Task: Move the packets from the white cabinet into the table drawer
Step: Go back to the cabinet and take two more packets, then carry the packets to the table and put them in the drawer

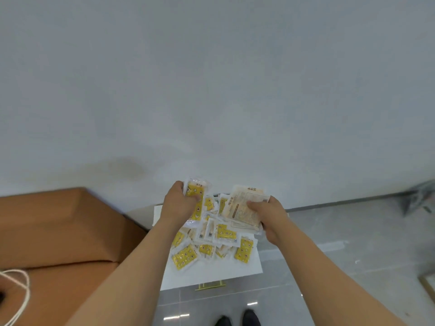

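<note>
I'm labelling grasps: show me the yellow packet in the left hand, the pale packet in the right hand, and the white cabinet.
yellow packet point(196, 195): head view, printed face.
pale packet point(242, 208): head view, middle.
white cabinet point(211, 274): head view, bare top surface.

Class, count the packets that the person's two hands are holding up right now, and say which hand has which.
2. The left hand grips a yellow packet; the right hand grips a larger beige packet. More could be hidden behind these.

Plain white wall point(211, 78), glossy grey tiled floor point(329, 267), brown table point(58, 231) at left.
</note>
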Demonstrator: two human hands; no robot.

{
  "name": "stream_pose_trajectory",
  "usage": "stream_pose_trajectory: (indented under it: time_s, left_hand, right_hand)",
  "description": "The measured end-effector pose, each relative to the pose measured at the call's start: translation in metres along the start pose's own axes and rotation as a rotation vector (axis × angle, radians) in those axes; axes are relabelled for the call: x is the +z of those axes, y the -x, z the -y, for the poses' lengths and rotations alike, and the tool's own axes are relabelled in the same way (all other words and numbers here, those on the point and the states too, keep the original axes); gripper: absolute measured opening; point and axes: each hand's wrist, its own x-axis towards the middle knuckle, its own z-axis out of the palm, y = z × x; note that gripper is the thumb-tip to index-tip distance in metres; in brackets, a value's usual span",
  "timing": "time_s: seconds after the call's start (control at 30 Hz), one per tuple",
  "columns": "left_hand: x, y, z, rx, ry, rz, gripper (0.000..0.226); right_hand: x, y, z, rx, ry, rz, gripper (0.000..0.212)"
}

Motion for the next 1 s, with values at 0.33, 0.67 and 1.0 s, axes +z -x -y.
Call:
stream_pose_trajectory:
  time_s: [0.33,0.67,1.0]
  left_hand:
    - [0.029,-0.001,-0.039,0.16,-0.097,0.081,0.015]
    - [0.145,0.062,-0.081,0.248,-0.152,0.195,0.016]
    - [0.295,0.168,-0.13,0.353,-0.196,0.341,0.019]
  right_hand:
    - [-0.048,0.028,0.001,-0.023,-0.151,-0.158,0.023]
    - [-0.185,0.068,-0.033,0.012,-0.307,-0.289,0.019]
    - [-0.365,0.113,-0.101,0.076,-0.455,-0.457,0.029]
